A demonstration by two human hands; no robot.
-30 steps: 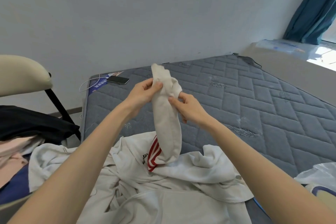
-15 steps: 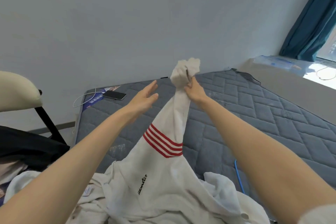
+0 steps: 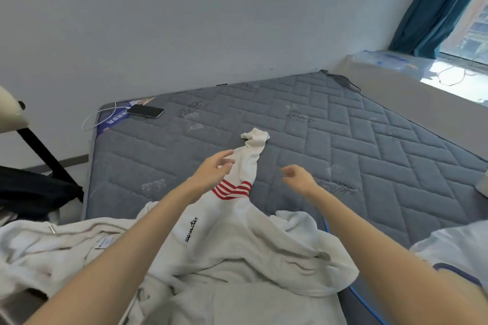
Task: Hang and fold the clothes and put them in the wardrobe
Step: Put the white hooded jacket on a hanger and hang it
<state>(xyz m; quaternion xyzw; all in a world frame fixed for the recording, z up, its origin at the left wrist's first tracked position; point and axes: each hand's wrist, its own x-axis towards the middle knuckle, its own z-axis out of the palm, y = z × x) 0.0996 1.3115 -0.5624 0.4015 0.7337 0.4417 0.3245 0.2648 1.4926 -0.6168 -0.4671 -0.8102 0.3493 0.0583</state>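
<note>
Our white sweatshirt point(image 3: 237, 245) lies bunched at the near edge of the grey mattress point(image 3: 369, 153). One sleeve point(image 3: 248, 163) stretches away from us across the quilting, with red stripes point(image 3: 232, 190) low on it and the cuff point(image 3: 256, 137) crumpled at its far end. Our left hand point(image 3: 214, 174) hovers at the sleeve's left edge, its grip wide and fingers loosely spread. We cannot tell whether the fingertips touch the cloth. Our right hand point(image 3: 298, 179) hangs to the right of the sleeve, apart from it, its grip slack and holding nothing. Beyond the cuff and to the right, the mattress runs bare to the wall and the sill point(image 3: 396, 92). A phone point(image 3: 145, 111) and a white cable point(image 3: 97, 121) sit at the far left corner. A black chair leg point(image 3: 39, 150) stands just off the left edge.
</note>
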